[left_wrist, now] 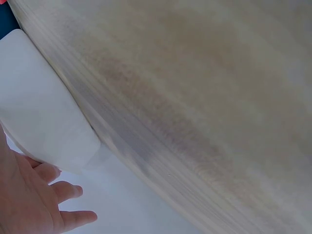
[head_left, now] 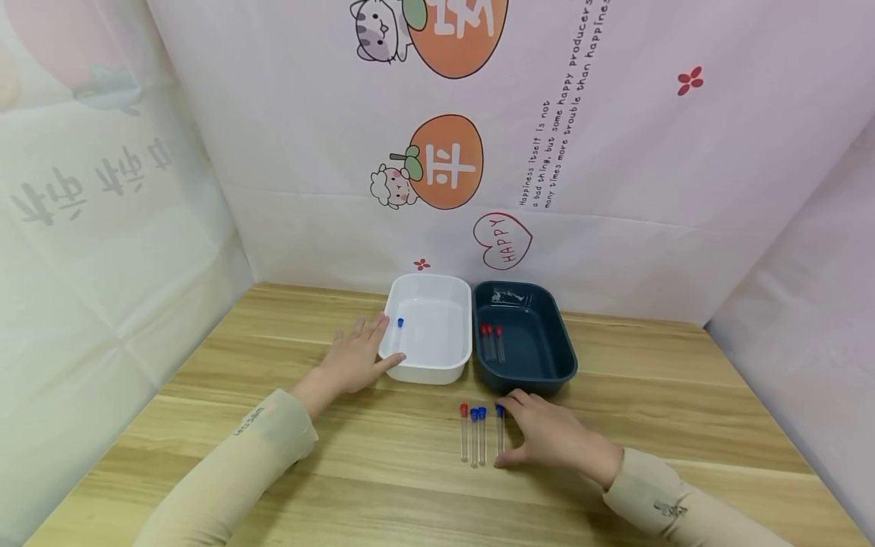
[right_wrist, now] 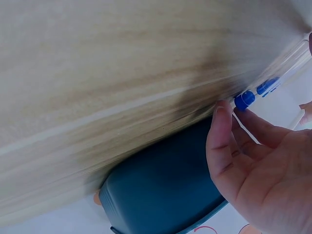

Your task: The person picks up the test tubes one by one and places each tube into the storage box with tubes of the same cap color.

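Observation:
My right hand (head_left: 552, 434) pinches a blue-capped test tube (head_left: 500, 431) lengthwise, fingertips at its cap and thumb by its lower end. In the right wrist view, the fingers reach that blue cap (right_wrist: 244, 100). Just left of it on the table lie two more blue-capped tubes (head_left: 481, 439) and a red-capped tube (head_left: 464, 437). My left hand (head_left: 354, 358) rests against the left side of a white tray (head_left: 427, 374), fingers spread and thumb over the near rim. Inside this tray is one blue-capped tube (head_left: 400, 324). The left wrist view shows my fingers (left_wrist: 68, 191) beside the white wall.
A dark blue tray (head_left: 562, 372) stands right beside the white one, with several red-capped tubes (head_left: 497, 346) in it. Both trays sit near the back of the wooden table (head_left: 383, 486). A printed cloth (head_left: 328, 251) hangs behind the table.

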Demonstrator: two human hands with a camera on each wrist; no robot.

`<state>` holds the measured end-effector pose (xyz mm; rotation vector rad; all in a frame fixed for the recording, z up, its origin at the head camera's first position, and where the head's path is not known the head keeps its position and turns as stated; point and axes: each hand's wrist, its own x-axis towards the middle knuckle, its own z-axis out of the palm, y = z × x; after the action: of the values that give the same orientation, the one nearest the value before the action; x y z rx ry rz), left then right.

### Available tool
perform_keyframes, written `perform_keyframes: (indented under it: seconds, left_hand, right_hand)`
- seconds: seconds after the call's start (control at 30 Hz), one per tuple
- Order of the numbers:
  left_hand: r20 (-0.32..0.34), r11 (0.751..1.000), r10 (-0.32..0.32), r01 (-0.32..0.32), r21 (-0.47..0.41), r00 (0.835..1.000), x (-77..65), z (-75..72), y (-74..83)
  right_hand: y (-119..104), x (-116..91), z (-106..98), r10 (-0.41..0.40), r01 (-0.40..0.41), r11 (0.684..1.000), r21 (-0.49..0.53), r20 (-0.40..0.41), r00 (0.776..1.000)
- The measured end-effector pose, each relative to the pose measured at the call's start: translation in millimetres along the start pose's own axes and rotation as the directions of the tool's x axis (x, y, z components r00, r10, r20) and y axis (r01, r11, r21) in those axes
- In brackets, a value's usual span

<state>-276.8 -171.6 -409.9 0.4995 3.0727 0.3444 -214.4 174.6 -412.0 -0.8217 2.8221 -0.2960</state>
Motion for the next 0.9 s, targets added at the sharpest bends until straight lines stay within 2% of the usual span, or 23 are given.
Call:
perform_keyframes:
  seconds: [0.2,0.53,0.9]
  left_hand:
    - [-0.001,1.0,0.003,-0.003,0.008,1.0,0.4,0.2,-0.2]
    - [0.005,1.0,-0.003,0.003,-0.003,1.0,-1.2,-1.7,0.9]
    - [-0.005,1.0,0.003,-0.003,0.006,1.0,0.6,0.4,0.0]
  right_hand:
    - [-2,1,0,-0.003,0.003,1.0,-0.013,-0.006,1.0]
    - [-11,-1,-10,-0.08,0.079,0.996,-0.045,-0.017,0.997]
    - [-25,-6,-38,-0.146,0.138,0.982,-0.126,-0.053,0.988]
